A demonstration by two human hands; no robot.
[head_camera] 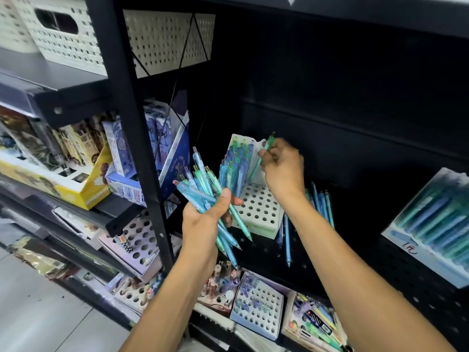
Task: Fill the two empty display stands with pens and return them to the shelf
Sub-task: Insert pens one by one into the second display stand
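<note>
Two bare hands work at a black metal shelf (330, 153). Left grip (203, 214) clutches a bundle of blue and teal plastic pens (203, 189); right grip (281, 163) pinches one teal pen (264, 153) just beside the white perforated cardboard display stand (258, 207), partly filled, between both grips.

My right hand (281, 168) is motion-blurred, hiding the stand's (258, 207) rear holes; the full stand (431, 224) is blurred and cut off at right.
</note>
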